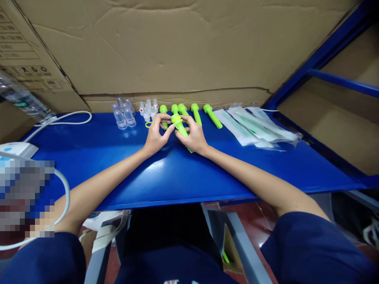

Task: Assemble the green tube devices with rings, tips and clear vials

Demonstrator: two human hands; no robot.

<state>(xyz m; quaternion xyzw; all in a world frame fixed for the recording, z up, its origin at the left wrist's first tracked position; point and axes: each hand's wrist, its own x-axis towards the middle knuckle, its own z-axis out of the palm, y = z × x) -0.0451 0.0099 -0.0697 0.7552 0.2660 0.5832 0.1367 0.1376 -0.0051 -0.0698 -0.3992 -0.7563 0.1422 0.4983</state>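
While both forearms reach in over the near edge of the blue desk [139,173], the two hands meet around a lime-green stick [181,129], held off centre toward the far edge. Its rounded head points toward the far edge and slightly left, its handle slanting toward the near edge and right. A yellow band [176,119] circles the stick just below the head. The left hand [156,135] pinches the stick from the side at its banded end, thumb and forefinger against it. The right hand [194,135] is curled around the handle, its thumb laid along it and its forefinger up by the band; the lower end of the handle shows beneath the palm.

Beyond the hands, more green sticks [212,116] lie in a loose row along the far edge, heads toward that edge, some partly hidden by the fingers. On the desk just beside the left hand lies a yellow ring [148,124]. Farther left along the far edge stand small clear tips with white bases [147,113], then a cluster of larger clear plastic cups [120,118]. Toward the far right corner, clear flat packets [250,128] overlap one another. A white power strip [22,150] and a pale cable [47,120] occupy the left end, with a clear plastic bottle [22,96] leaning near the far left corner. Creased cardboard [166,51] rises behind the far edge.
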